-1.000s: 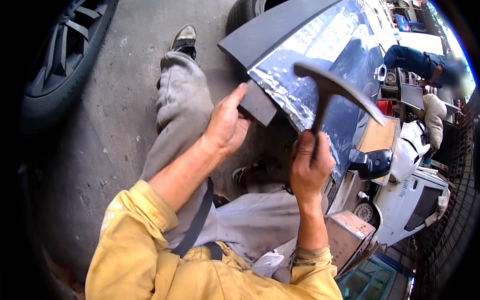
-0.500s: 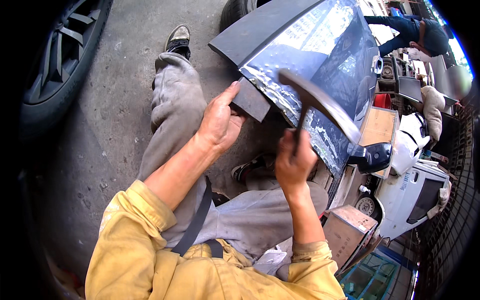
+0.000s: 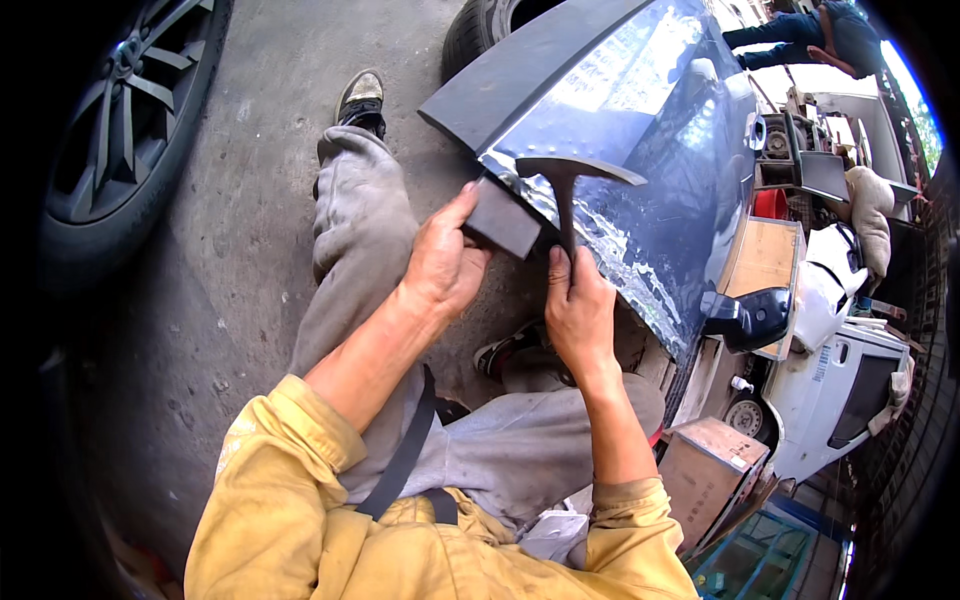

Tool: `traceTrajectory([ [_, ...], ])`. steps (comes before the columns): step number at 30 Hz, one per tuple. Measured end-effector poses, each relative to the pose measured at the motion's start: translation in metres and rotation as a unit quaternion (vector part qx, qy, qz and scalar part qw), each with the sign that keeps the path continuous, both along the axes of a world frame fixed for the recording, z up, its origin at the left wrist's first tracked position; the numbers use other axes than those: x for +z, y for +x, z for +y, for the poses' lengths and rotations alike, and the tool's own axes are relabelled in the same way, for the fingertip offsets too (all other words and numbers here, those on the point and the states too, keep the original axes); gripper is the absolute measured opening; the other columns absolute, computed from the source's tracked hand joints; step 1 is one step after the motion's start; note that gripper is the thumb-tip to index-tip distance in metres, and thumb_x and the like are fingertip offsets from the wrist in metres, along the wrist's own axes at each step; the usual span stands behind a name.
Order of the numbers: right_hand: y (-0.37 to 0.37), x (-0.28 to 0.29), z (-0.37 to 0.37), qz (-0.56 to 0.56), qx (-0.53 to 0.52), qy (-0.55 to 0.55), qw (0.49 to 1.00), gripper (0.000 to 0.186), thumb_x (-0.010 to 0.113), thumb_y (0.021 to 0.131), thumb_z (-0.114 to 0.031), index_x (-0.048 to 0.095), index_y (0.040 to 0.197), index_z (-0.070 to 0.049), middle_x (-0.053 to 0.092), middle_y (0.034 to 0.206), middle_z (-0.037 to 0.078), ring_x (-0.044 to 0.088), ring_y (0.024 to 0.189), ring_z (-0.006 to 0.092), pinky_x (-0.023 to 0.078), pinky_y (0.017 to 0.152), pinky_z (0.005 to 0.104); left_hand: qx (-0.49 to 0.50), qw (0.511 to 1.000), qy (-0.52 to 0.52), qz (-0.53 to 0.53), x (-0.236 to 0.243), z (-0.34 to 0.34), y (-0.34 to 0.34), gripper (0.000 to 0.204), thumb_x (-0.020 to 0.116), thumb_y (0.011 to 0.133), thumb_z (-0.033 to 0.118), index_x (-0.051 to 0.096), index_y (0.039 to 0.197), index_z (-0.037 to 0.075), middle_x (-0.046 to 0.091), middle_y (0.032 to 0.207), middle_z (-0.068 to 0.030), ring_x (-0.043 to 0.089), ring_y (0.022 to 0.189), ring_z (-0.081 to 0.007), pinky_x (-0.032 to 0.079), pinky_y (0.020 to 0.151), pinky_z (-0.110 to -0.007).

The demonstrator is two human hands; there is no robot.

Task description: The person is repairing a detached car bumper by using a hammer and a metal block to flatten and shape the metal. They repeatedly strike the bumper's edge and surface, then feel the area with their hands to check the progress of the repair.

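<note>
My left hand (image 3: 445,255) grips a dark rectangular block (image 3: 504,218) along the lower-left edge of a dark blue car door panel (image 3: 660,200). My right hand (image 3: 582,300) holds a body hammer (image 3: 566,200) upright by its dark handle. The hammer's long, narrow head lies over the scuffed edge of the panel, just above the block; I cannot tell if it touches. Scraped, flaking paint and small dents run along that edge, and a grey strip (image 3: 500,90) borders the panel's top left.
A wheel (image 3: 135,120) lies at far left, a tyre (image 3: 470,30) behind the panel. Rightward are a black mirror (image 3: 750,320), wooden boxes (image 3: 700,470), white car parts (image 3: 830,390), a red bucket (image 3: 768,203) and a stuffed sack (image 3: 870,220). Another person (image 3: 845,40) in dark clothes bends at top right.
The hammer has moved down and left toward the panel's edge, its head now more level. My left hand and the block stay against the edge. The other person has shifted.
</note>
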State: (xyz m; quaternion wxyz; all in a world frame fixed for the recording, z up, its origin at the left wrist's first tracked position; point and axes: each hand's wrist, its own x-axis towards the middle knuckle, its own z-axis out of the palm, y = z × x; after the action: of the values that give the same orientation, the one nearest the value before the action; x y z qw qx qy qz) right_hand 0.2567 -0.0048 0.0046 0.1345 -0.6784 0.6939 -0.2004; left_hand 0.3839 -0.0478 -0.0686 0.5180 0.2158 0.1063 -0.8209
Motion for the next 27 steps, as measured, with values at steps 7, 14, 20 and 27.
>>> traceTrajectory([
  [7, 0.001, 0.009, 0.013, -0.115, -0.068, -0.079, 0.988, 0.02, 0.051, 0.094, -0.018, 0.048, 0.083, -0.001, 0.047, 0.053, 0.012, 0.048, 0.042, 0.0273, 0.036, 0.042, 0.034, -0.004, 1.0, -0.006, -0.022, 0.007, 0.001, 0.001, 0.035, 0.047, 0.095, 0.026, 0.052, 0.116, -0.002, 0.058, 0.115, -0.0123, 0.054, 0.109, -0.0226, 0.039, 0.1, -0.039],
  [14, -0.006, -0.01, 0.03, -0.185, -0.088, 0.06, 0.977, 0.025, 0.051, 0.094, -0.017, 0.046, 0.076, -0.001, 0.047, 0.05, 0.012, 0.05, 0.041, 0.0266, 0.035, 0.04, 0.037, -0.022, 0.998, -0.023, -0.06, -0.002, 0.001, 0.007, 0.033, 0.044, 0.097, 0.025, 0.054, 0.114, -0.001, 0.06, 0.109, -0.0102, 0.057, 0.101, -0.0214, 0.043, 0.093, -0.038],
  [20, 0.033, -0.038, 0.108, -0.575, -0.203, 0.03, 0.792, 0.033, 0.04, 0.099, -0.031, 0.043, 0.081, -0.003, 0.043, 0.055, 0.006, 0.044, 0.042, 0.0125, 0.038, 0.04, 0.0253, -0.04, 0.981, -0.042, -0.188, 0.006, 0.006, 0.035, 0.032, 0.05, 0.095, 0.026, 0.056, 0.111, -0.001, 0.061, 0.11, -0.0097, 0.058, 0.101, -0.0191, 0.045, 0.091, -0.035],
  [27, 0.034, -0.1, 0.14, -0.766, -0.378, 0.193, 0.483, 0.035, 0.043, 0.095, -0.04, 0.043, 0.085, -0.006, 0.044, 0.056, 0.005, 0.044, 0.041, 0.0147, 0.041, 0.038, 0.0308, -0.17, 0.568, -0.451, -0.667, 0.081, -0.054, 0.051, 0.032, 0.061, 0.089, 0.03, 0.059, 0.089, -0.001, 0.055, 0.075, -0.0002, 0.046, 0.071, -0.0076, 0.038, 0.063, -0.021],
])
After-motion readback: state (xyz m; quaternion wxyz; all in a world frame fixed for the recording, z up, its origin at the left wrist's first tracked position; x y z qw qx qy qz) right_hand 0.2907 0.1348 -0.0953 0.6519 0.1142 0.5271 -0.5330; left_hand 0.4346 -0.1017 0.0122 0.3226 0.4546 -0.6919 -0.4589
